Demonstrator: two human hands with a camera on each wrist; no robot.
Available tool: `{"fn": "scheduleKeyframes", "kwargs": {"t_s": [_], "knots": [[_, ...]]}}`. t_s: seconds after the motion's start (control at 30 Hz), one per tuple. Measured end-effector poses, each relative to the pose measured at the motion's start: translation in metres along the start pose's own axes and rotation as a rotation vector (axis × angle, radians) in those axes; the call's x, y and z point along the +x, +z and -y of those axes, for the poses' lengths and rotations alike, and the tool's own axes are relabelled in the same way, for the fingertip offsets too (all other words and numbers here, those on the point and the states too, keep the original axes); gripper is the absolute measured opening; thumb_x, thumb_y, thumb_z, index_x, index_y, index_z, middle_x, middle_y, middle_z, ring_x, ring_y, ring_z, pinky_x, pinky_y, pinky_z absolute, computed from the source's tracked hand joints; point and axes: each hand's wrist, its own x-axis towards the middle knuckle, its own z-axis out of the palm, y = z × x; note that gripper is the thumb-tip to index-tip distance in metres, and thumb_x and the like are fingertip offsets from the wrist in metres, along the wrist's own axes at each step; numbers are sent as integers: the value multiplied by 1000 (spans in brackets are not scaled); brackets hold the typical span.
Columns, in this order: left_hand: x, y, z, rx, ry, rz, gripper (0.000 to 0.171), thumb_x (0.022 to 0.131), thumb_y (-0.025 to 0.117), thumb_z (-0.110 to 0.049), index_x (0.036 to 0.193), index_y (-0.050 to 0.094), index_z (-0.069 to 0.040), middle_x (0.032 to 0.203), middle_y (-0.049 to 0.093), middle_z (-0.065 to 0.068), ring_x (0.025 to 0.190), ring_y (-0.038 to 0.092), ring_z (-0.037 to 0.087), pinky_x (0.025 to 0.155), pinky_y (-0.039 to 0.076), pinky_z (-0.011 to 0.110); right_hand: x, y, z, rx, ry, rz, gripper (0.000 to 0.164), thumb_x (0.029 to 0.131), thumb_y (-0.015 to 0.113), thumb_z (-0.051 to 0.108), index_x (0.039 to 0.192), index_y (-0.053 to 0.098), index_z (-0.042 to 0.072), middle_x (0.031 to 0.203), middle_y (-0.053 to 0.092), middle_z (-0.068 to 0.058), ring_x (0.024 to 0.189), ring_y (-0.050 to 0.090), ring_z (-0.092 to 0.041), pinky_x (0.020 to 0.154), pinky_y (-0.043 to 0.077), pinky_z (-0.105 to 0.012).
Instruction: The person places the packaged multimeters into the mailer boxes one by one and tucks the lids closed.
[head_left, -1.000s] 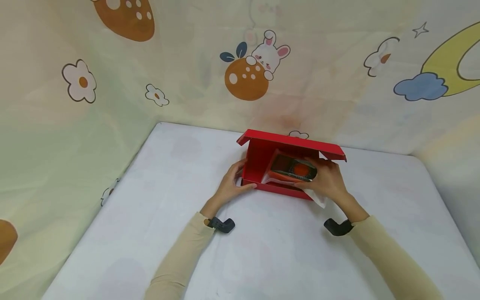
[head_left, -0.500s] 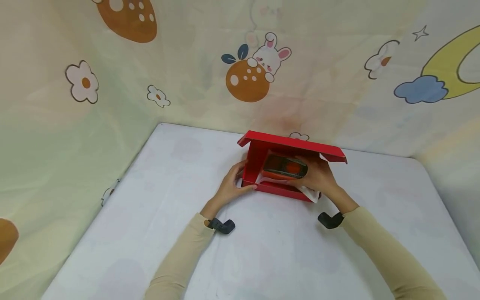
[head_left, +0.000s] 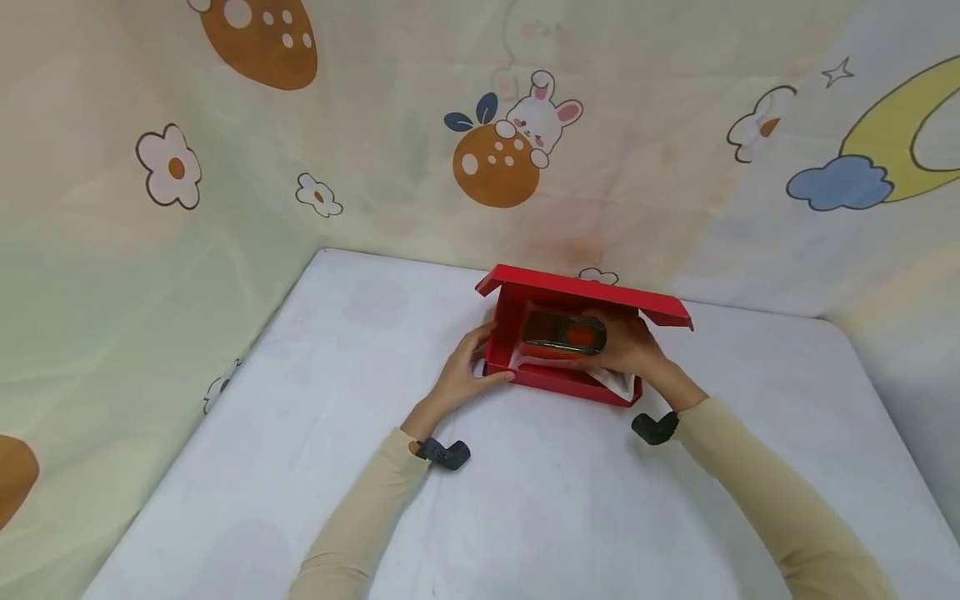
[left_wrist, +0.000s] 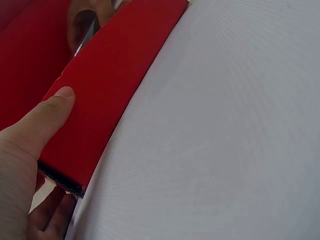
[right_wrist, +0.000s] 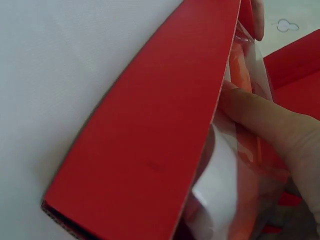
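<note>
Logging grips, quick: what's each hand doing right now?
Left hand: closed, holding the left end of the red cardboard box.
Right hand: closed, holding the oblong black-and-orange item in clear plastic.

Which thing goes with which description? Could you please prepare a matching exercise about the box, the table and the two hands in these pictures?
Things:
1. left hand
2. box
3. right hand
4. table

Descriptions:
A. red, with a raised lid
B. white, under the box
C. grips one end of the box
D. holds the wrapped package

Right pairs: 1-C, 2-A, 3-D, 4-B
</note>
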Motion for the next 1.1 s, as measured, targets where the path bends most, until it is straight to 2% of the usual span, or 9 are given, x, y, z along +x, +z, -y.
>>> {"fn": "scheduleKeyframes", "kwargs": {"t_s": [0.17, 0.27, 0.6, 0.83, 1.1], "knots": [[-1, 0, 1, -13, -8, 3, 86, 80, 81, -27, 151, 32, -22, 151, 40, 1, 136, 40, 18, 106, 44, 38, 5, 5, 1, 75, -42, -6, 70, 65, 89, 18, 123, 55, 0, 129, 49, -20, 127, 37, -37, 100, 42, -63], [-1, 1, 1, -14, -15, 18, 87, 80, 81, -30, 151, 31, -23, 151, 40, 0, 137, 39, 17, 106, 44, 37, 6, 10, 0, 104, -37, 0, 70, 66, 88, 14, 123, 53, -1, 130, 46, -20, 129, 35, -37, 102, 40, -63], [0, 1, -1, -4, -8, 2, 87, 80, 81, -27, 151, 32, -23, 151, 40, 0, 135, 41, 17, 105, 45, 37, 16, 13, -3, 61, -45, 30, 72, 66, 87, 16, 126, 52, 1, 135, 43, -20, 132, 31, -38, 100, 41, -64], [-1, 2, 0, -8, -24, 28, 86, 80, 81, -30, 151, 31, -23, 151, 39, 0, 135, 41, 16, 105, 45, 37, 12, 17, -6, 146, -33, 25, 73, 64, 89, 12, 124, 49, -1, 134, 46, -19, 131, 34, -37, 98, 44, -63], [1, 0, 2, -5, 19, 8, 86, 81, 81, -27, 151, 32, -21, 151, 39, 1, 135, 41, 18, 105, 45, 38, 14, 22, -13, 170, -12, 39, 71, 67, 87, 12, 124, 47, -1, 133, 44, -21, 131, 33, -39, 98, 43, -64]]}}
